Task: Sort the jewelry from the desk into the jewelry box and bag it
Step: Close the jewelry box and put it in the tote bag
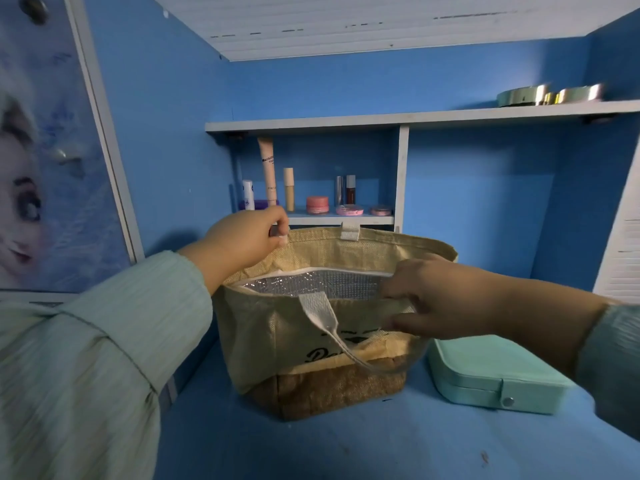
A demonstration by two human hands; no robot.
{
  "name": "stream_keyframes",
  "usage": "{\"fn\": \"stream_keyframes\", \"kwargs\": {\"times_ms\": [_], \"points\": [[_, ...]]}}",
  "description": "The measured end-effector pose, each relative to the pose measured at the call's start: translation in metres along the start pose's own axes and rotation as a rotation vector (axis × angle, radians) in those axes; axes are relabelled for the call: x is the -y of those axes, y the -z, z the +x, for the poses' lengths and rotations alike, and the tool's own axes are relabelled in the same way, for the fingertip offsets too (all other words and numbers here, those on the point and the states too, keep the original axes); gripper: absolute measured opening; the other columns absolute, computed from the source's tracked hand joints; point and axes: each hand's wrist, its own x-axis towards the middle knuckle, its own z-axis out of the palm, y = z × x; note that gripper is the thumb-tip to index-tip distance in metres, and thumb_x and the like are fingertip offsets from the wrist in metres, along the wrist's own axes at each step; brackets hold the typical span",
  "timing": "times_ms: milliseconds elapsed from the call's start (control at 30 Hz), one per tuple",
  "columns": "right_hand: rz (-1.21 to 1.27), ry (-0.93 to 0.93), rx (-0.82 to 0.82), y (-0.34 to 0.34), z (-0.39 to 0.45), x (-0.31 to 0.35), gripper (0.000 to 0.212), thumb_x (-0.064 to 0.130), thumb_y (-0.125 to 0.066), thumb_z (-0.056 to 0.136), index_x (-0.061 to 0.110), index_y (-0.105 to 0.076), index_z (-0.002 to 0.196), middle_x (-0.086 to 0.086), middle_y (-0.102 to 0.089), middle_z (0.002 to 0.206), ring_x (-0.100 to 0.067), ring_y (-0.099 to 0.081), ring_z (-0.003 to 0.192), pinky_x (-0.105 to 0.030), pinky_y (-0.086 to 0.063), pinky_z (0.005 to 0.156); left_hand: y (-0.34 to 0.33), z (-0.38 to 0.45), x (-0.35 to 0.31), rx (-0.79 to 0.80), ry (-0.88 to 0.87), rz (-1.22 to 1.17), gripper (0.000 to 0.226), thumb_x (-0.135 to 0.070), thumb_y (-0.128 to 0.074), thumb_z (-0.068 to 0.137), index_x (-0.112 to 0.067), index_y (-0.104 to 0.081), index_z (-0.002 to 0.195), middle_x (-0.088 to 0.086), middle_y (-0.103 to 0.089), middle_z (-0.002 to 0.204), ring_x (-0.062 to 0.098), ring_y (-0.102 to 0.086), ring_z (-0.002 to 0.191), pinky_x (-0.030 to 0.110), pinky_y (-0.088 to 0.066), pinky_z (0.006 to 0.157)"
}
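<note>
On our blue desk (381, 445) the bag (277, 341) stands open. Our left hand (242, 240) pinches its far rim, our right hand (446, 299) grips the near rim; the closed box (485, 372) lies just right.

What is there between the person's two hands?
In the head view, the open mouth of the tan bag lies between the left hand and the right hand, showing its silver lining. Each hand holds an edge of the bag.
</note>
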Motion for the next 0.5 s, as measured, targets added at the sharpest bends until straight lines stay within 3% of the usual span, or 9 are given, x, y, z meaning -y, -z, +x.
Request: {"fn": "stream_keyframes", "kwargs": {"times_ms": [133,200,267,333,400,500], "points": [[0.120,-0.031,-0.123,0.006,-0.001,-0.006,0.036,0.051,-0.043,0.087,0.028,-0.063,0.107,0.022,-0.056,0.092,-0.001,-0.046,0.091,-0.018,-0.030,0.082,-0.003,-0.002,-0.005,-0.028,-0.042,-0.031,0.009,-0.025,-0.056,0.091,-0.032,-0.051,0.090,-0.020,-0.050,0.083,0.006,-0.049,0.078,0.024,-0.034,0.063],[0.149,-0.087,-0.209,0.010,-0.004,-0.013,0.025,0.039,-0.049,0.091,0.024,-0.062,0.105,0.025,-0.048,0.089,-0.002,-0.042,0.093,-0.017,-0.032,0.081,-0.006,-0.002,-0.010,-0.047,-0.060,-0.034,0.010,-0.024,-0.056,0.091,-0.033,-0.052,0.092,-0.019,-0.054,0.087,0.006,-0.050,0.081,0.025,-0.038,0.065],[0.129,-0.152,-0.276,0.011,-0.010,-0.020,0.015,0.027,-0.051,0.092,0.018,-0.059,0.101,0.017,-0.047,0.089,-0.008,-0.040,0.093,-0.021,-0.034,0.081,-0.009,-0.003,-0.017,-0.081,-0.098,-0.004,0.010,-0.022,-0.054,0.091,-0.032,-0.052,0.093,-0.014,-0.059,0.095,0.009,-0.054,0.086,0.030,-0.046,0.071],[0.103,-0.244,-0.329,0.011,-0.020,-0.026,0.004,0.020,-0.050,0.092,0.016,-0.052,0.093,0.009,-0.047,0.087,-0.013,-0.039,0.087,-0.024,-0.034,0.076,-0.011,-0.005,-0.026,-0.104,-0.132,0.031,0.011,-0.020,-0.051,0.092,-0.031,-0.050,0.093,-0.010,-0.060,0.099,0.012,-0.054,0.086,0.032,-0.047,0.071],[0.124,-0.372,-0.375,0.008,-0.032,-0.030,0.008,0.016,-0.048,0.092,0.017,-0.044,0.085,0.009,-0.044,0.079,-0.014,-0.039,0.077,-0.025,-0.031,0.065,-0.015,-0.006,-0.032,-0.115,-0.151,0.055,0.011,-0.020,-0.049,0.093,-0.031,-0.047,0.093,-0.009,-0.058,0.101,0.012,-0.051,0.087,0.030,-0.043,0.067],[0.142,-0.679,-0.387,-0.005,-0.053,-0.043,0.009,0.022,-0.046,0.091,0.018,-0.043,0.085,0.007,-0.045,0.077,-0.013,-0.043,0.066,-0.029,-0.030,0.056,-0.022,-0.006,-0.035,-0.121,-0.165,0.110,0.008,-0.022,-0.046,0.094,-0.029,-0.048,0.098,-0.009,-0.058,0.104,0.013,-0.051,0.090,0.029,-0.039,0.065]]}}
